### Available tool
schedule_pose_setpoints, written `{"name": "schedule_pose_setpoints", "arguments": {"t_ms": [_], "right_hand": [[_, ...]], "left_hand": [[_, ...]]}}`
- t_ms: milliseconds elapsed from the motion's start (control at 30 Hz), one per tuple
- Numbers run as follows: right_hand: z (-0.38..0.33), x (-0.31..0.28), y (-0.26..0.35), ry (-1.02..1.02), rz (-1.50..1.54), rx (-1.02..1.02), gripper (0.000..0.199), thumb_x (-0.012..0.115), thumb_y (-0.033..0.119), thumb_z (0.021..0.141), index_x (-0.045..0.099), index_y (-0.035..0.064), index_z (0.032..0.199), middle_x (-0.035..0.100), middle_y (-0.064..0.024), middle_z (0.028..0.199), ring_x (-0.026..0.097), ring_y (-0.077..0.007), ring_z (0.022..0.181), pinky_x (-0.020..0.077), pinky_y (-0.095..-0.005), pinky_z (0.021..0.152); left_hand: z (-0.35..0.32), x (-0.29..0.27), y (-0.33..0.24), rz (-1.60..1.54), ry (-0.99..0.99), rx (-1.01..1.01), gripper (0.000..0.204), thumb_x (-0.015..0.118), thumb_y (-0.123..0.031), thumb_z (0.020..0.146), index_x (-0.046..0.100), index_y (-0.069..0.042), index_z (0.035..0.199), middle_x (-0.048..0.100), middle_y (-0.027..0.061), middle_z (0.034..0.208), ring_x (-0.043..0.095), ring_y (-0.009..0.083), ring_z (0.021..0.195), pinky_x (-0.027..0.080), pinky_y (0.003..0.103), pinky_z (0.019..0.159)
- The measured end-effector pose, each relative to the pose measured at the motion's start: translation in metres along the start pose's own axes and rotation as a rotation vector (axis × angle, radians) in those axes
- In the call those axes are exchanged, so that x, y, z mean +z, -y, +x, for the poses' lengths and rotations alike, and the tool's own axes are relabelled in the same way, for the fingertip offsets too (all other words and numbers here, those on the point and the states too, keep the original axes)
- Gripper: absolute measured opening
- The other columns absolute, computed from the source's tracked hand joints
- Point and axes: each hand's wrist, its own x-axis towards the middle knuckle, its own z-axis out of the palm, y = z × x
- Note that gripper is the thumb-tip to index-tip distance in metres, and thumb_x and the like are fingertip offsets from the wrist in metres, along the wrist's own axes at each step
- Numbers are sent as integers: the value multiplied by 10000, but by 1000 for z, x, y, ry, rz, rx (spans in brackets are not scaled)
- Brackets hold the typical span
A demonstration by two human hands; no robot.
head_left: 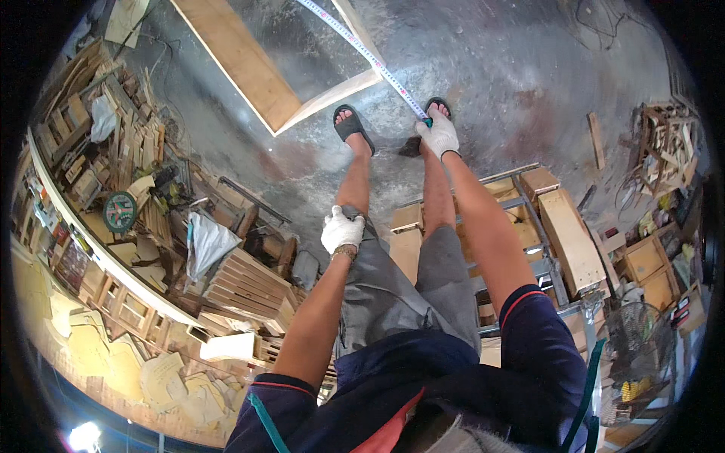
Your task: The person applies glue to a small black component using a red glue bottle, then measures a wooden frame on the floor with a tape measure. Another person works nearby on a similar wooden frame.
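A person in white work gloves bends over a concrete workshop floor (513, 83), seen from a head-worn camera looking straight down. The right hand (438, 134), arm stretched fully down, pinches the case end of a tape measure (370, 57) and holds it at the floor just in front of the right foot, which wears a black sandal (440, 104). From that hand the white tape blade runs away and to the left, crossing the near corner of a plywood frame (249, 68) that lies flat on the floor beyond both hands. The left hand (341, 229) holds nothing; its fingers are curled loosely and it rests on the left knee, at the hem of grey shorts (393, 287). The left foot, in a matching sandal (353, 124), stands just beside the frame's corner, between the two hands and a little beyond the left one. Left of the left hand, stacked wooden pallets (242, 283) and offcuts crowd the floor beside a long shelf (98, 249). Right of the right arm, wooden boxes (570, 238) sit on a metal rack, with a fan (634, 343) close to the person's right elbow.
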Motion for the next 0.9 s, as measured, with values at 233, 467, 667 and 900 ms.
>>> {"name": "schedule_pose_setpoints", "arguments": {"t_ms": [233, 467, 667, 900], "right_hand": [[16, 13, -7, -126, -66, -46, 507, 720, 359, 827, 638, 36, 1208, 667, -253, 1193, 638, -426, 1107, 503, -480, 962], [19, 19, -7, -117, -61, -42, 487, 728, 359, 824, 642, 25, 1168, 678, -264, 1142, 644, -434, 1084, 507, -485, 944], [21, 16, 0, 35, -11, 48, 618, 738, 383, 821, 599, 4, 1289, 640, -284, 1240, 584, -460, 1203, 474, -471, 1024], [17, 25, 2, -53, -45, 31, 474, 724, 366, 833, 644, 25, 1152, 672, -258, 1137, 644, -425, 1070, 508, -487, 930]], "left_hand": [[2, -1, -8, -42, 56, -40, 648, 743, -509, 818, 537, -127, 1299, 623, 205, 1239, 689, 377, 1061, 569, 469, 871], [0, 4, -6, -57, 32, -45, 649, 750, -494, 812, 533, -123, 1299, 618, 229, 1238, 701, 389, 1028, 573, 475, 853], [0, 3, -4, -64, 37, -40, 660, 748, -486, 810, 523, -116, 1307, 613, 248, 1237, 701, 394, 1027, 573, 475, 849], [3, 3, 2, -86, 26, -22, 657, 746, -484, 810, 522, -110, 1301, 608, 245, 1246, 700, 400, 1010, 569, 482, 847]]}}
